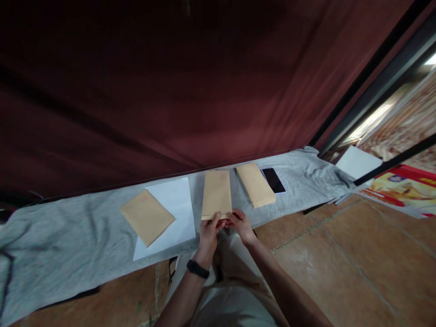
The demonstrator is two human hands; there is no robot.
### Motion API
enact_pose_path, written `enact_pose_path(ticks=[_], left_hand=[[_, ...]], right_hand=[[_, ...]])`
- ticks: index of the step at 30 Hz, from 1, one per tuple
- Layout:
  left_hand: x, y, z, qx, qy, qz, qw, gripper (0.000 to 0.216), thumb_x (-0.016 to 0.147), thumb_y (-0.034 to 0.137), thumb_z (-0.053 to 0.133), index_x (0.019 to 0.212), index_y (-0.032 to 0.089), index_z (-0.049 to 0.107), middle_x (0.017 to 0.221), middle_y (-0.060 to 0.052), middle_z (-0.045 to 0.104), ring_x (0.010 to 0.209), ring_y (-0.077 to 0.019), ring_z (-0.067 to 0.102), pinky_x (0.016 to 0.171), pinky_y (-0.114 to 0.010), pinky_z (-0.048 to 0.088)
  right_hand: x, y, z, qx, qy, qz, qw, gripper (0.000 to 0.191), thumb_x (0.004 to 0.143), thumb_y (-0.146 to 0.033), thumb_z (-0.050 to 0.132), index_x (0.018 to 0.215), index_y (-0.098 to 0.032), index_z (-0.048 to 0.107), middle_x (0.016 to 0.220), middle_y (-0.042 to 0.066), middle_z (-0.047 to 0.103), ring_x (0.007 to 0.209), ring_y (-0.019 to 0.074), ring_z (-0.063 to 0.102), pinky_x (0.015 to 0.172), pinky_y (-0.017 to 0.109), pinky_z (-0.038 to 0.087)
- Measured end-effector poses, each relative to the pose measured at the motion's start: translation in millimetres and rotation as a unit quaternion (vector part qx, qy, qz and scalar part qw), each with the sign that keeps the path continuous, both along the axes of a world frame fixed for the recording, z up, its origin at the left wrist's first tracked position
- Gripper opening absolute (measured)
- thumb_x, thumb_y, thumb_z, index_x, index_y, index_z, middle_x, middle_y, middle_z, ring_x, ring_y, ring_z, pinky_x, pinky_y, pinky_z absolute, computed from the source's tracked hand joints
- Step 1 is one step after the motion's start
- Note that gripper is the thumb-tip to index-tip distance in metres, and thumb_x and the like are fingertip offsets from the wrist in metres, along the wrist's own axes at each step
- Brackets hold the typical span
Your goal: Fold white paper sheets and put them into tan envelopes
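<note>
A brown paper envelope point(217, 193) lies in front of me, its near end at the front edge of the cloth-covered bench. My left hand point(210, 229), with a dark band on the wrist, pinches that near end, thumb on top. My right hand point(239, 222) closes on the near right corner of the same envelope, its fingertips partly hidden. To the right rests a stack of similar brown envelopes point(256, 185). Another brown envelope point(147, 217) lies askew at the left, on top of white paper point(182, 200).
A dark-screened phone point(273, 180) lies right of the stack. Grey cloth point(81, 240) covers the long narrow bench. Behind it hangs a dark red curtain point(204, 91). A red and yellow printed box point(405, 188) stands at the far right, above the tiled floor point(327, 263).
</note>
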State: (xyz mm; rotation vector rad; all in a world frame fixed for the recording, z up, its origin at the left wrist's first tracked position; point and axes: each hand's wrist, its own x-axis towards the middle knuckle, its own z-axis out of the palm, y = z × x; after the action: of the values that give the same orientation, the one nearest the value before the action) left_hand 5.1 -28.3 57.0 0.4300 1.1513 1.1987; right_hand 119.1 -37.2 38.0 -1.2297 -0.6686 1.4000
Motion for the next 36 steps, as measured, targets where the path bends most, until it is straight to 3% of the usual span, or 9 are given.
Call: enact_pose_path(ticks=[8,13,16,20,25,28,30,32,36], left_hand=[[-12,-11,-17.9,-0.079,0.020,-0.007,0.997,0.021,0.072,0.031,0.077,0.071,0.017,0.061,0.065,-0.003,0.071,0.061,-0.0148,0.070,0.062,-0.025,0.057],[-26,-13,-22.1,-0.072,0.157,-0.076,0.982,0.033,0.064,0.044,0.078,0.070,0.016,0.062,0.055,-0.001,0.066,0.045,-0.0146,0.062,0.045,-0.024,0.048],[-29,-12,-22.8,-0.069,0.229,-0.119,0.964,0.034,0.067,0.049,0.073,0.067,0.018,0.060,0.051,0.000,0.064,0.042,-0.0148,0.061,0.041,-0.023,0.044],[-30,-10,-23.9,-0.057,0.257,-0.133,0.956,0.029,0.071,0.047,0.066,0.066,0.019,0.059,0.050,0.000,0.064,0.040,-0.0141,0.059,0.040,-0.022,0.042],[-28,-4,-24.8,-0.056,0.273,-0.148,0.949,0.026,0.075,0.043,0.064,0.067,0.019,0.059,0.050,-0.001,0.063,0.039,-0.0150,0.058,0.041,-0.024,0.042],[-32,-6,-23.4,-0.054,0.288,-0.161,0.943,0.027,0.078,0.043,0.063,0.068,0.019,0.059,0.050,-0.001,0.062,0.038,-0.0159,0.058,0.041,-0.025,0.043],[-35,-14,-21.7,-0.012,0.364,-0.166,0.917,0.027,0.085,0.042,0.058,0.071,0.019,0.059,0.052,0.000,0.062,0.042,-0.0163,0.059,0.044,-0.025,0.043],[-37,-25,-20.3,0.070,0.489,-0.155,0.856,0.025,0.093,0.038,0.052,0.080,0.019,0.061,0.061,-0.003,0.065,0.053,-0.0180,0.065,0.052,-0.027,0.048],[-31,-46,-23.0,0.251,0.593,-0.204,0.737,0.028,0.101,0.029,0.041,0.110,0.019,0.066,0.106,-0.011,0.074,0.101,-0.0225,0.071,0.090,-0.035,0.054]], right_hand=[[26,2,-20.3,-0.021,-0.096,0.029,0.995,0.031,0.067,-0.050,0.073,0.072,-0.021,0.064,0.059,-0.004,0.058,0.049,0.0124,0.052,0.047,0.027,0.050],[34,0,-27.5,-0.013,-0.201,0.040,0.979,0.036,0.079,-0.044,0.062,0.100,-0.016,0.070,0.063,-0.004,0.060,0.049,0.0130,0.054,0.049,0.026,0.050],[36,-8,-27.6,0.016,-0.343,0.013,0.939,0.043,0.089,-0.039,0.055,0.123,-0.015,0.064,0.073,0.000,0.067,0.061,0.0170,0.062,0.063,0.031,0.056],[35,-26,-25.2,0.123,-0.523,0.013,0.843,0.039,0.099,-0.027,0.044,0.129,-0.015,0.064,0.109,0.015,0.071,0.102,0.0272,0.065,0.096,0.044,0.052],[22,-42,-34.3,0.278,-0.555,0.137,0.772,0.043,0.100,-0.019,0.044,0.140,-0.018,0.058,0.138,0.013,0.062,0.130,0.0261,0.055,0.114,0.047,0.044],[16,-43,-42.8,0.299,-0.572,0.151,0.749,0.045,0.101,-0.018,0.046,0.145,-0.018,0.054,0.144,0.012,0.059,0.136,0.0255,0.051,0.119,0.051,0.040],[16,-43,-46.3,0.299,-0.582,0.154,0.741,0.047,0.101,-0.017,0.046,0.147,-0.018,0.051,0.145,0.012,0.058,0.138,0.0253,0.050,0.119,0.052,0.039],[16,-43,-48.0,0.301,-0.587,0.157,0.735,0.049,0.100,-0.016,0.045,0.149,-0.019,0.049,0.147,0.012,0.057,0.139,0.0245,0.049,0.120,0.053,0.038],[19,-44,-49.9,0.304,-0.596,0.174,0.722,0.054,0.097,-0.012,0.046,0.151,-0.016,0.046,0.151,0.012,0.053,0.142,0.0238,0.045,0.121,0.051,0.038]])
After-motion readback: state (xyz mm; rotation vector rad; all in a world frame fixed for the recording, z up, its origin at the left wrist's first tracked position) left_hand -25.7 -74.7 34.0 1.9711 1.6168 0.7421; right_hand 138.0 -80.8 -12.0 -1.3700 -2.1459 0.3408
